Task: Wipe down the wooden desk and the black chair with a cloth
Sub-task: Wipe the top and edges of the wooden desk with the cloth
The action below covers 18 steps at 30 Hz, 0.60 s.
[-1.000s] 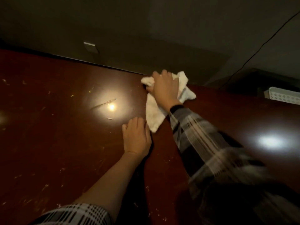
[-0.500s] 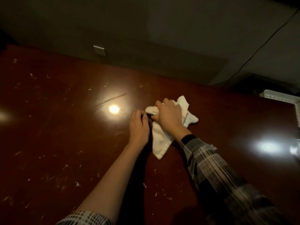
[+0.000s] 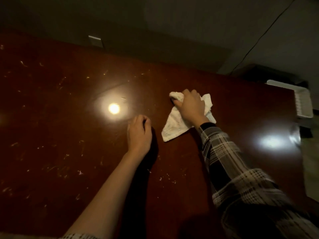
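Observation:
The dark reddish wooden desk (image 3: pixel 69 135) fills most of the view, with pale scratches and crumbs on its left half. A white cloth (image 3: pixel 174 125) lies crumpled on it right of centre. My right hand (image 3: pixel 189 106) lies on top of the cloth, its fingers curled round a bunched corner of it. My left hand (image 3: pixel 139 133) rests on the bare wood just left of the cloth, fingers curled under, holding nothing. The black chair is not in view.
A white plastic basket (image 3: pixel 302 100) stands at the desk's far right edge. A small wall plate (image 3: pixel 95 41) sits on the wall behind the desk, and a thin cable (image 3: pixel 259 38) runs down the wall at the right. Two lamp reflections glare on the wood.
My right hand has drawn the cloth from the desk's far edge back toward me, then a little to the right. My left hand has come away from the cloth and its fingers have curled.

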{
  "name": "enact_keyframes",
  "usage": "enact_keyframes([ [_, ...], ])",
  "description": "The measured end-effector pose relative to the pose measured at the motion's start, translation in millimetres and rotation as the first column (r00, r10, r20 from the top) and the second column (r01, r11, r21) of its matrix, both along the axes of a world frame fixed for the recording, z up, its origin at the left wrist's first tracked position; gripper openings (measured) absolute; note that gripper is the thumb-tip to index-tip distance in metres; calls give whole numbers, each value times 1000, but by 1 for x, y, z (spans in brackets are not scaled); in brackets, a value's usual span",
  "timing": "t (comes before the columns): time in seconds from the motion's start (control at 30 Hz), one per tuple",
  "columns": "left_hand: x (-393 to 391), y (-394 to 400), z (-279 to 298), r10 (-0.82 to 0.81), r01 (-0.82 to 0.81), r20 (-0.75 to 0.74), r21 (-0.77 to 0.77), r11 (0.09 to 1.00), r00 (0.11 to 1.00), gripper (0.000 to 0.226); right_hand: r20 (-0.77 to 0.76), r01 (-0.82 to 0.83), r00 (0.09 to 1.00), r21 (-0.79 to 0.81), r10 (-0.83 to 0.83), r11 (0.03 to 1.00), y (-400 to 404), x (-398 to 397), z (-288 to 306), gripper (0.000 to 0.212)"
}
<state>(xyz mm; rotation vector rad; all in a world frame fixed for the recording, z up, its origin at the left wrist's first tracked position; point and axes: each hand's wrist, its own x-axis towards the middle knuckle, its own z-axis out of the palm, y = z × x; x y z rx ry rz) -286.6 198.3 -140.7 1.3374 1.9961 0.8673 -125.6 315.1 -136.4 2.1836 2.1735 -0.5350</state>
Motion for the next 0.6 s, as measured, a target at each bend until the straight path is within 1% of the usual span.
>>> enact_keyframes([
  [0.07, -1, -15, 1, -33, 33, -49, -6, 999, 998, 15, -21, 45, 999, 21, -45, 999, -32, 0, 1, 44],
  [0.13, -2, -30, 2, -67, 62, -110, -50, 997, 992, 15, 6, 49, 999, 4, -49, 999, -72, -6, 2, 42],
  [0.23, 0, -45, 2, -143, 117, -206, -133, 984, 968, 14, 59, -43, 997, -77, 48, 996, -129, -15, 6, 40],
  [0.3, 4, -50, 4, -193, 155, -247, -165, 974, 949, 14, 53, -44, 997, -102, 50, 994, -139, -17, 9, 40],
  [0.4, 6, -55, 5, -222, 182, -309, -154, 971, 925, 14, 47, 31, 998, -75, -28, 997, -118, -22, 9, 38],
  [0.43, 6, -56, 5, -230, 189, -357, -146, 971, 905, 19, 46, 49, 998, -51, -47, 997, -107, -25, 8, 38],
  [0.47, 4, -57, 3, -255, 209, -409, -156, 966, 876, 30, 44, 65, 997, -31, -64, 997, -97, -28, 7, 38],
  [0.53, -3, -59, -2, -375, 282, -494, -255, 925, 784, 52, 55, 90, 995, -20, -88, 996, -79, -31, 5, 40],
  [0.6, -9, -60, -7, -481, 317, -525, -374, 872, 702, 57, 60, 86, 995, -29, -84, 996, -79, -30, 6, 41],
])
